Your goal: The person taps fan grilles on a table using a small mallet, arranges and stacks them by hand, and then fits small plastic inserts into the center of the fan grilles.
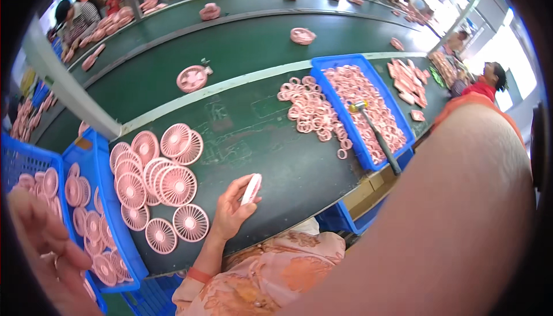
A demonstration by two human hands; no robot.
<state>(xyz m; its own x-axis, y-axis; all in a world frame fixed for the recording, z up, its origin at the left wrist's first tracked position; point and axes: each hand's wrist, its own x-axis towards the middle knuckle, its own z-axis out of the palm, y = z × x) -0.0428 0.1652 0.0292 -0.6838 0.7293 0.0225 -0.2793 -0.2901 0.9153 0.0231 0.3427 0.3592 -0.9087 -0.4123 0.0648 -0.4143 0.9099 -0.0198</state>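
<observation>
Between the thumb and fingers of my left hand (231, 211) is a pink round fan grille (252, 189), seen nearly edge-on above the dark green worktable (247, 137). My right arm is raised close to the camera and fills the right side. At the left rim, large and blurred, is my right hand (49, 252), its fingers loosely apart with nothing visible in them. Several pink fan grilles (175, 186) lie overlapping on the table, left of my left hand. Farther right, a heap of small pink rings (308, 106) spreads beside a blue tray (340, 117).
A hammer (377, 133) lies across the ring-filled tray. Blue crates (129, 247) with grilles stand at left. Beyond the table's pale rail runs a green conveyor (247, 45) carrying pink baskets (192, 79). Pink pieces (408, 80) lie far right; other people sit along the line.
</observation>
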